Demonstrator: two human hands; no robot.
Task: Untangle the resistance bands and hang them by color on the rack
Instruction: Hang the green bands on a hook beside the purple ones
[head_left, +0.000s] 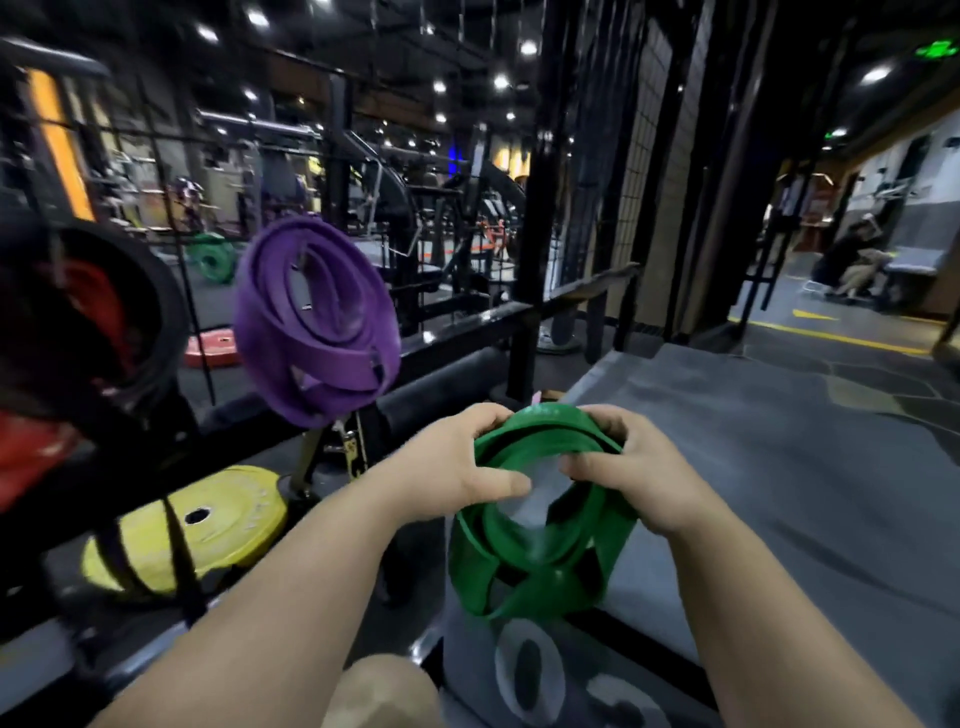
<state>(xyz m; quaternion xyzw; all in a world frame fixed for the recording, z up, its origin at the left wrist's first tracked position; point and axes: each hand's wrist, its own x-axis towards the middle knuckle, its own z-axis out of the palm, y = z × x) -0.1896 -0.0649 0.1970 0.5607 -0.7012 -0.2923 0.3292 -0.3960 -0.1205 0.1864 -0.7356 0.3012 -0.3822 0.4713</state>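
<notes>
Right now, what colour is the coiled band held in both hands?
Green; the band is gripped by the left hand and right hand, clearest in the head view.

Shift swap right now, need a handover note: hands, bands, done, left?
Left hand and right hand: both grip the green band bundle at its top, in mid-air; it is coiled and crossed.
Purple bundle: hangs at the rack, left of the hands. Red coil and black coil far left, blurred.
Done: purple looks hung.
Left: untangle green, hang it; check red and black.
</notes>
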